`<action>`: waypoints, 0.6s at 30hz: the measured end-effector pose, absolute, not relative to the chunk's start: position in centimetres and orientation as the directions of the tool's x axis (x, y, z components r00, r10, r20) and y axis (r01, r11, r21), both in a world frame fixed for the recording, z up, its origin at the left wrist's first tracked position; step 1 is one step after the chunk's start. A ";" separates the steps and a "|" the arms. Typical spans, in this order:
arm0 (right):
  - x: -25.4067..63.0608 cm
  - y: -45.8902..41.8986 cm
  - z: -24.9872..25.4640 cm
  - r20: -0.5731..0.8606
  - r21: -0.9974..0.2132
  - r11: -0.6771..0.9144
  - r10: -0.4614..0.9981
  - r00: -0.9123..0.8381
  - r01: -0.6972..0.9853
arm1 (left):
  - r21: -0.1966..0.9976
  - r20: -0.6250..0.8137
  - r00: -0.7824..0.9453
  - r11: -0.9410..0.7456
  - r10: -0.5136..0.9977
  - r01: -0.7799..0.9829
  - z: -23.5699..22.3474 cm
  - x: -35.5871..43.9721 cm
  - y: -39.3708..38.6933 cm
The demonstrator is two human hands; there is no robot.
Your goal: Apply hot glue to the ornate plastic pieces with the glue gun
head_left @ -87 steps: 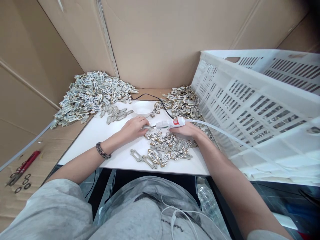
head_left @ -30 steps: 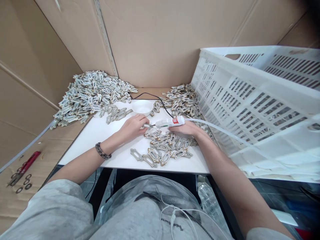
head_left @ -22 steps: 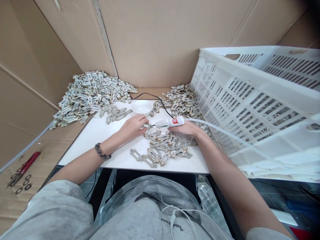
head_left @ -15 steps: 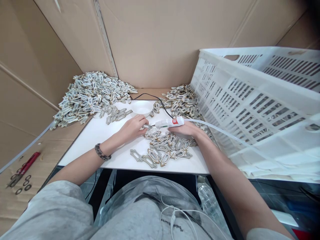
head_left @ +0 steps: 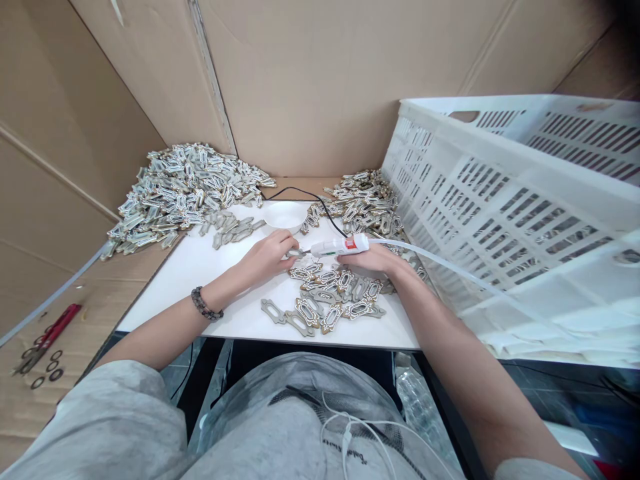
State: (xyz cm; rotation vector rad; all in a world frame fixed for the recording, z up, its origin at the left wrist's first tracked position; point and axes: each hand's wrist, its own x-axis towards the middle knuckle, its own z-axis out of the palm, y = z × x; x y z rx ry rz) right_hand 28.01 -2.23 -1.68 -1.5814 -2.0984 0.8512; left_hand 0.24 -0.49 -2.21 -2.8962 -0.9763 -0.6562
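My left hand (head_left: 267,255) rests on the white board (head_left: 200,273) with its fingers pinched round a small grey metal plate (head_left: 295,253). My right hand (head_left: 373,257) grips a white pen-shaped tool (head_left: 337,247) with a red label, a clear tube and a black cable. The tool's tip touches the plate held in my left hand. Just in front of both hands lies a cluster of ornate gold-edged plates (head_left: 330,293).
A big heap of plates (head_left: 180,190) lies at the back left and a smaller heap (head_left: 363,200) at the back right. A white bowl (head_left: 285,215) stands behind my hands. A white slatted crate (head_left: 505,213) fills the right side. Cardboard walls surround the table; red-handled scissors (head_left: 47,335) lie left.
Almost nothing has moved. Both hands stay in place with the tool tip on the small plate; only the camera has shifted slightly.
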 end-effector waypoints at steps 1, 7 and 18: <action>28.0 -2.2 -1.7 -0.057 -0.664 0.187 0.953 -0.298 0.724 | 0.116 0.396 0.716 -0.805 0.575 0.582 -2.2 0.2 -0.5; 28.1 -2.1 -2.0 -0.055 -0.656 0.189 0.954 -0.296 0.731 | 0.114 0.401 0.715 -0.806 0.572 0.581 -2.3 0.1 -0.3; 28.0 -2.2 -1.7 -0.052 -0.655 0.192 0.953 -0.297 0.731 | 0.139 0.405 0.710 -0.807 0.576 0.575 -2.4 0.2 -0.3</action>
